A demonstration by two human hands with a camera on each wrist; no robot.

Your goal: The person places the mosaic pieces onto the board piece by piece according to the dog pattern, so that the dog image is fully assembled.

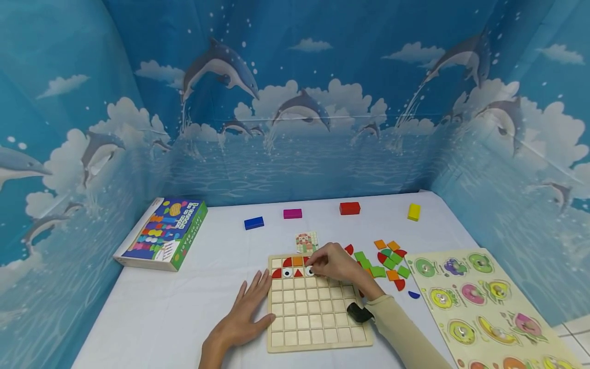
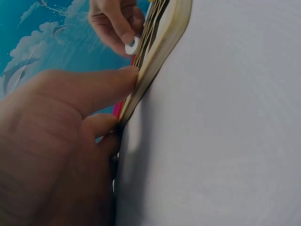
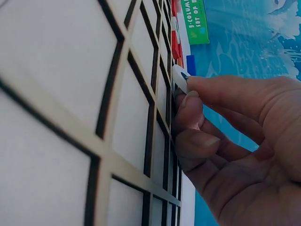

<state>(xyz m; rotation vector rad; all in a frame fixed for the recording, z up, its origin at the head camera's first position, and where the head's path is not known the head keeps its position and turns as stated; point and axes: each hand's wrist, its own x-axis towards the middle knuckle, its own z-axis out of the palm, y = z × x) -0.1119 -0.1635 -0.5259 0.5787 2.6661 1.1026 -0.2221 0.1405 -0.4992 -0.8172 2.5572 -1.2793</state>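
A wooden grid board lies on the table, its top rows partly filled with red and orange pieces and a white eye disc. My right hand is over the upper part of the board and pinches another white eye disc between thumb and fingertips. That disc is tilted against the board in the right wrist view. With fingers spread, my left hand rests along the board's left edge, its thumb touching the rim. A small pattern card lies just behind the board.
Loose green, orange and red pieces are scattered right of the board. A fruit knob puzzle lies farther right, a game box at left. Blue, magenta, red and yellow blocks stand at the back.
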